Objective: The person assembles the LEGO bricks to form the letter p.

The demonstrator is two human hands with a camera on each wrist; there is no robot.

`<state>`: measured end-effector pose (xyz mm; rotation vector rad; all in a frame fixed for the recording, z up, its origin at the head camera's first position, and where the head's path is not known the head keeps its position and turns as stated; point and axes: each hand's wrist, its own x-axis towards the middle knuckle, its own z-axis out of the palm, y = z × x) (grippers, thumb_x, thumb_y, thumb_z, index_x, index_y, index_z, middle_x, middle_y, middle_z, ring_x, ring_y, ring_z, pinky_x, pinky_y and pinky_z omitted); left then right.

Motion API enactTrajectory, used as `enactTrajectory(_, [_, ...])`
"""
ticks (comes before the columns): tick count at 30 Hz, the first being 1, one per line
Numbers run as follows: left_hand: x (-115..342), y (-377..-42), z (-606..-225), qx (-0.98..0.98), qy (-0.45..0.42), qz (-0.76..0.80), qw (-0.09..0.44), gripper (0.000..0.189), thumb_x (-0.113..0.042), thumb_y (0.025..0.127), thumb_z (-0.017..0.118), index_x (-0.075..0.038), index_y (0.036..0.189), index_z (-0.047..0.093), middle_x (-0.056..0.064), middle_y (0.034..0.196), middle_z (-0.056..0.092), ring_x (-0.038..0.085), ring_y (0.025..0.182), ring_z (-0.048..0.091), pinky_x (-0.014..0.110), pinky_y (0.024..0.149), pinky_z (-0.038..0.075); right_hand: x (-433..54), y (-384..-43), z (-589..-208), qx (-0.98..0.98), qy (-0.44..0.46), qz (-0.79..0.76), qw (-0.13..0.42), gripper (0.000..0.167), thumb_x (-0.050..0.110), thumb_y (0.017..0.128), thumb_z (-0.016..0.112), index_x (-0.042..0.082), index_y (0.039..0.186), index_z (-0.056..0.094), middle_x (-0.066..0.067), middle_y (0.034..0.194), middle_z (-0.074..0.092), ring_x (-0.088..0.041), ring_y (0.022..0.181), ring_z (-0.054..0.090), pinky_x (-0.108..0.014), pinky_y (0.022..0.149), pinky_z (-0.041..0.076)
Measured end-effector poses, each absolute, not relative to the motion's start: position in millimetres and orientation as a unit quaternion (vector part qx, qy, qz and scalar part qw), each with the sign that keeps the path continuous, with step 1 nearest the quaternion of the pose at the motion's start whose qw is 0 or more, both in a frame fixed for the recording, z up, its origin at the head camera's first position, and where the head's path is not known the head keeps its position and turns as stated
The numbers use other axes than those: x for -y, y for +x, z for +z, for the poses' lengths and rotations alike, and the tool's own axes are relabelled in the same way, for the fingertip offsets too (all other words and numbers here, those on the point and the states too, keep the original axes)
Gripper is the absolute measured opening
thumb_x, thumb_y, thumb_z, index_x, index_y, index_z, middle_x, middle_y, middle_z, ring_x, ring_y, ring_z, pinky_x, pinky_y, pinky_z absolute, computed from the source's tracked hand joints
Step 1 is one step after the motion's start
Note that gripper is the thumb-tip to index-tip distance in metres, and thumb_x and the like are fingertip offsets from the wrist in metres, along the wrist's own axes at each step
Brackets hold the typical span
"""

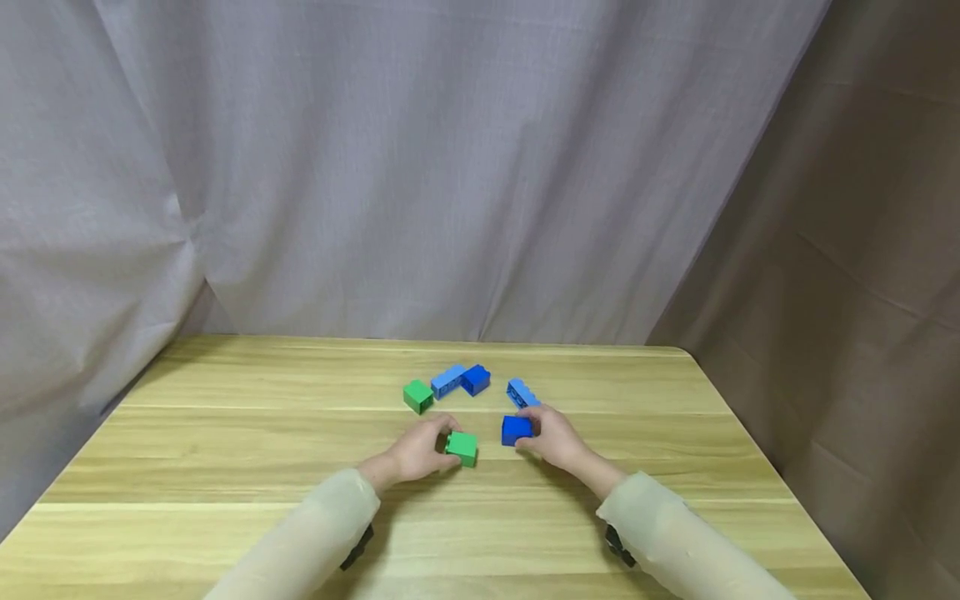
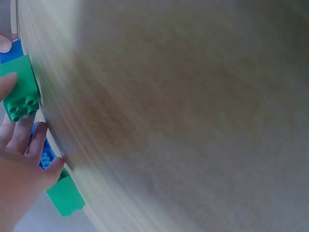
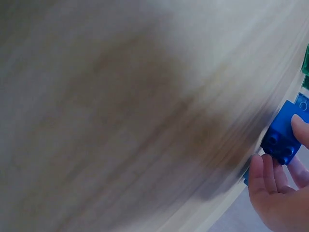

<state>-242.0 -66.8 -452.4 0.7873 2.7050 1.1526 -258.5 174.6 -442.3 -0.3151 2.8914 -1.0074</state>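
In the head view my left hand (image 1: 416, 451) pinches a green toy brick (image 1: 462, 448) between thumb and fingers, just above the table. To its right, my right hand (image 1: 557, 437) grips a dark blue toy brick (image 1: 516, 430) by its right side. The two bricks are apart, with a small gap between them. Studs on the held green brick (image 2: 20, 87) face toward the palm in the left wrist view. Likewise, the held blue brick (image 3: 282, 130) has its studs turned toward my right hand (image 3: 280, 193) in the right wrist view.
Behind the hands lie a second green brick (image 1: 417, 396), a light blue brick (image 1: 447, 381) touching another dark blue brick (image 1: 476, 380), and a light blue brick (image 1: 522, 393) on its side near my right fingers. A wooden table (image 1: 225, 450) carries everything; a grey curtain (image 1: 420, 167) hangs behind.
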Motion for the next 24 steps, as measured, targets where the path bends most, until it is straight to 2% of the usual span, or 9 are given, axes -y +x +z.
enactTrajectory(7, [66.7, -242.2, -450.9, -0.869, 0.264, 0.415, 0.064, 0.028, -0.009, 0.08, 0.07, -0.005, 0.103, 0.057, 0.006, 0.1, 0.062, 0.018, 0.095, 0.058, 0.039, 0.088, 0.05, -175.6, -255.5, -444.0, -0.931, -0.095, -0.351, 0.032, 0.036, 0.005, 0.08, 0.072, 0.0, 0.113, 0.06, -0.022, 0.116, 0.06, -0.034, 0.104, 0.061, -0.045, 0.088, 0.052])
enactTrajectory(17, [67.2, -240.1, -446.1, -0.866, 0.26, 0.424, 0.044, 0.034, -0.012, 0.079, 0.071, -0.003, 0.108, 0.057, 0.008, 0.101, 0.058, 0.016, 0.091, 0.055, 0.034, 0.083, 0.05, -183.0, -251.5, -440.4, -0.922, -0.087, -0.377, 0.028, 0.028, 0.003, 0.079, 0.07, 0.002, 0.104, 0.058, -0.016, 0.102, 0.066, -0.023, 0.09, 0.063, -0.037, 0.077, 0.053])
enactTrajectory(24, [65.7, -233.0, -441.3, -0.866, 0.258, 0.427, 0.04, 0.043, -0.012, 0.075, 0.074, -0.001, 0.114, 0.057, 0.01, 0.105, 0.052, 0.018, 0.091, 0.053, 0.03, 0.08, 0.051, -185.6, -248.9, -436.6, -0.921, -0.094, -0.378, 0.024, 0.027, 0.004, 0.079, 0.069, 0.004, 0.103, 0.059, -0.02, 0.107, 0.065, -0.027, 0.094, 0.063, -0.041, 0.081, 0.054])
